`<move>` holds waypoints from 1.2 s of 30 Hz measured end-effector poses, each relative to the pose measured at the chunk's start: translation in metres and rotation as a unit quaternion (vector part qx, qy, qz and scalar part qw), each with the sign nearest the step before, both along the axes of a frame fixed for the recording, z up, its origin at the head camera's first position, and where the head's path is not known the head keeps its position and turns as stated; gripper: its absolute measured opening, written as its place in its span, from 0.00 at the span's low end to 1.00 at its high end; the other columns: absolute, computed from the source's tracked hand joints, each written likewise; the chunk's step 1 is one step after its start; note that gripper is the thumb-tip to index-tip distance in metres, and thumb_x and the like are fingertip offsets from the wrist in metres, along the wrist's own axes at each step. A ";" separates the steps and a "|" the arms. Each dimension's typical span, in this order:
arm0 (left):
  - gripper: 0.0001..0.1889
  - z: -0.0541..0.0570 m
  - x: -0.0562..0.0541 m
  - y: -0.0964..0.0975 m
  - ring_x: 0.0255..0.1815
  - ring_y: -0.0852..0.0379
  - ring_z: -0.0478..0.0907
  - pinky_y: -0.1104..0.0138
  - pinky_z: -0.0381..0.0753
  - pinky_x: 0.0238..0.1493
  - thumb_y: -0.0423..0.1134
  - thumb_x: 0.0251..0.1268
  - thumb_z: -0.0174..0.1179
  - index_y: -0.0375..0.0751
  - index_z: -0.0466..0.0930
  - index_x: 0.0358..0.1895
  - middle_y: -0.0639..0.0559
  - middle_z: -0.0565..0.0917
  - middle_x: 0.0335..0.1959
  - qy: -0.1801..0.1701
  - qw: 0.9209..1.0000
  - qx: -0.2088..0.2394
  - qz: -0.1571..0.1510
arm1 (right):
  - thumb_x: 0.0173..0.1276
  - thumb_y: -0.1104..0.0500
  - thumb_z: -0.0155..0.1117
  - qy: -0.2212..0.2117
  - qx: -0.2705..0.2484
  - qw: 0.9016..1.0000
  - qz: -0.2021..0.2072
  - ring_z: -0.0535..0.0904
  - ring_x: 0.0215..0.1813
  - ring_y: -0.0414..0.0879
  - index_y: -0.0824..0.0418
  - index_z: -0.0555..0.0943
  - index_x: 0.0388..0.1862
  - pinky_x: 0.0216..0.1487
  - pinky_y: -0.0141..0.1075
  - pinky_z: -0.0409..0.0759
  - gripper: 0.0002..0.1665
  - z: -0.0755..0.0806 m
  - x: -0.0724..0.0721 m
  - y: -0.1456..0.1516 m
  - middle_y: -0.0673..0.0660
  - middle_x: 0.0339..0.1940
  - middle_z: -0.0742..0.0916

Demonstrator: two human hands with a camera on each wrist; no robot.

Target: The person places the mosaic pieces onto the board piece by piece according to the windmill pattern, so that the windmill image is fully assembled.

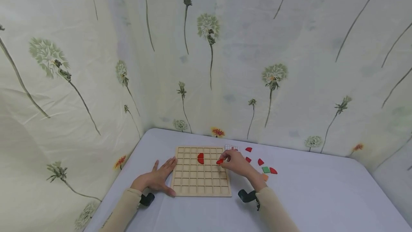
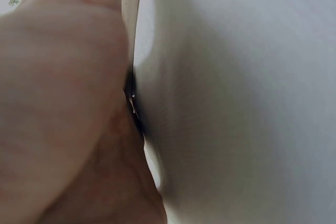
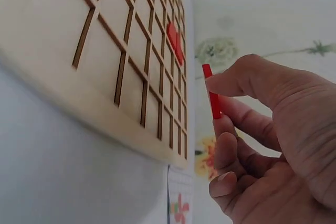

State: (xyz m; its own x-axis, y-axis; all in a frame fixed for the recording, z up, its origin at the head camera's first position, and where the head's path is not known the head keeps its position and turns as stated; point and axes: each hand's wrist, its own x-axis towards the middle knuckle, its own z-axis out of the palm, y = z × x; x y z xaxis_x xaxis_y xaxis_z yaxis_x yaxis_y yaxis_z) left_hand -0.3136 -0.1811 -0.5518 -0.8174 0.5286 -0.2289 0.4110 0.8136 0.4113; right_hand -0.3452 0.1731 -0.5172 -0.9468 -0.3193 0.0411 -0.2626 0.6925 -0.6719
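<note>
A wooden grid board [image 1: 190, 182] lies on the table, with two red quarter-circle tiles [image 1: 201, 158] set in neighbouring cells of its upper half. My left hand [image 1: 157, 177] rests at the board's left edge, fingers straight and spread, thumb near the lower left corner. Between thumb and fingers, my right hand [image 1: 236, 163] pinches another red quarter-circle tile [image 3: 211, 93] above the board's right side. In the right wrist view that tile appears edge-on, apart from the grid. The left wrist view is mostly filled by the palm and table.
To the board's right lie loose red tiles [image 1: 273, 170], a green tile [image 1: 265, 169] and an orange tile [image 1: 265, 177], partly behind the right forearm. A small printed pattern card [image 1: 232, 148] sits at the board's upper right corner. A flowered curtain [image 1: 231, 81] hangs behind the table.
</note>
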 end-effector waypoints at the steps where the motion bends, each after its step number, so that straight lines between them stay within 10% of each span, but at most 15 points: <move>1: 0.69 0.000 0.000 0.000 0.81 0.47 0.33 0.38 0.24 0.73 0.68 0.40 0.70 0.42 0.35 0.78 0.47 0.37 0.80 -0.001 1.000 0.001 0.000 | 0.57 0.59 0.71 -0.003 -0.001 1.000 0.004 0.72 0.36 0.43 0.54 0.82 0.36 0.31 0.32 0.73 0.09 0.000 -0.002 -0.004 0.48 0.32 0.81; 36: 0.70 0.003 0.001 -0.001 0.81 0.48 0.32 0.40 0.22 0.73 0.69 0.38 0.70 0.43 0.34 0.78 0.47 0.36 0.80 -0.004 1.000 0.003 0.001 | 0.62 0.66 0.64 -0.015 0.008 0.997 0.069 0.72 0.35 0.44 0.58 0.83 0.40 0.36 0.35 0.75 0.08 -0.020 -0.028 -0.044 0.52 0.37 0.83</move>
